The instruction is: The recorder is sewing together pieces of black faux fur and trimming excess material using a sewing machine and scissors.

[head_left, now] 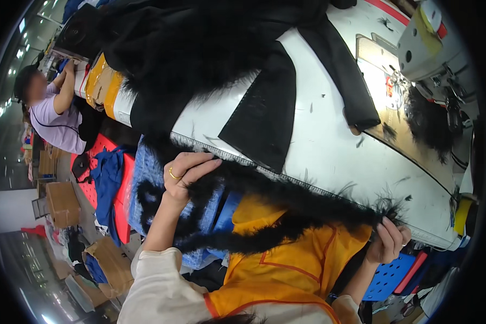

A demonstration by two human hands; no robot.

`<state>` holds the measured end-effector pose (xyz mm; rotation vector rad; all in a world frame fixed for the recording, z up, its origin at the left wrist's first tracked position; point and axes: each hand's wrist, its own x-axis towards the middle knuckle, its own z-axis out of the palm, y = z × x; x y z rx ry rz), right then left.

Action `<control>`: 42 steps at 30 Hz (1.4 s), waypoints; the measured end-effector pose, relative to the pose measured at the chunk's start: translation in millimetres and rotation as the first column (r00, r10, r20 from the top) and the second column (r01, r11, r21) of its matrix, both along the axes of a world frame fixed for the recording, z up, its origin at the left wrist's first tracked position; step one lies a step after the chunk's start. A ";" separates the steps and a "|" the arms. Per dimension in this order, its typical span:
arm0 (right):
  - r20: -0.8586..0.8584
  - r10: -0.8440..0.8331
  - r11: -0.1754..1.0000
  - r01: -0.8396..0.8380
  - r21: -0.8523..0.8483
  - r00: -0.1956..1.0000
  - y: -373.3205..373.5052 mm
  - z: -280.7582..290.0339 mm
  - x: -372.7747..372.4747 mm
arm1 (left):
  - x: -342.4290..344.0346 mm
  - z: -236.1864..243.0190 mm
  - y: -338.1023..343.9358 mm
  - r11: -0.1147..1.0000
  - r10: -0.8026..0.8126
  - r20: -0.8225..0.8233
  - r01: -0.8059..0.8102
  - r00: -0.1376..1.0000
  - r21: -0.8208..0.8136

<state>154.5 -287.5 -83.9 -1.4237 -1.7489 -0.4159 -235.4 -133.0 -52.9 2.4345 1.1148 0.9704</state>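
Note:
A long black feather trim (302, 198) stretches between my two hands, along the ruler strip (337, 195) at the table's near edge. My left hand (188, 171), with a ring on it, pinches the trim near the ruler's left part. Toward the right end, my right hand (390, 240) grips the trim's frayed tip between thumb and fingers. The rest of the trim loops down over my orange apron (302, 254) and hangs beside my left forearm. Just beyond the ruler, a black fabric panel (267, 108) lies on the white table.
Black garments with fluffy trim (200, 43) cover the table's far left. A sewing machine (434, 54) with its lamp lit stands at the right, with black fluff beside it. Loose feathers dot the white tabletop (329, 135). Another person (59, 110) works at the far left, near cardboard boxes (63, 204).

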 end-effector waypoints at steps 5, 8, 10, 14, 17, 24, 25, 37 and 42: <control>0.025 -0.003 0.999 0.002 0.037 1.000 4.8 0.1 -0.6 | 1.3 1.5 -3.4 0.998 0.047 0.022 -0.046 0.999 -0.037; 0.034 -0.022 1.000 0.021 0.019 0.999 3.1 2.3 -2.8 | -2.0 -2.6 -6.1 0.982 0.172 -0.112 -0.179 0.979 -0.053; 0.029 -0.063 0.998 0.063 -0.008 0.998 2.6 5.2 -6.3 | -7.0 -6.7 -5.8 0.975 0.222 -0.036 -0.223 0.974 -0.016; -0.005 -0.031 0.967 0.029 -0.254 1.000 8.4 21.0 -9.6 | -9.0 -8.2 5.2 0.955 0.194 -0.085 -0.168 0.977 0.242; -0.007 -0.151 0.988 0.151 0.021 0.989 22.0 39.6 1.9 | 10.0 2.4 20.9 0.996 0.066 0.233 -0.078 0.970 0.042; -0.106 -0.407 0.911 0.411 0.017 0.907 -18.4 61.5 91.2 | 96.4 9.2 66.0 0.976 -0.121 0.286 0.166 0.951 -0.138; -0.090 -0.433 0.898 0.437 0.039 0.897 -36.5 63.1 108.4 | 102.0 11.9 64.2 0.994 -0.043 0.035 0.046 0.998 -0.100; 0.027 -0.726 0.611 0.662 -0.433 0.688 -106.7 52.8 400.1 | 139.3 40.5 43.5 0.989 0.072 0.033 -0.067 0.997 -0.131; -0.104 -0.460 0.828 0.383 -0.409 0.882 -116.2 45.7 427.9 | 148.3 44.9 42.6 0.981 0.129 -0.001 -0.127 0.992 -0.147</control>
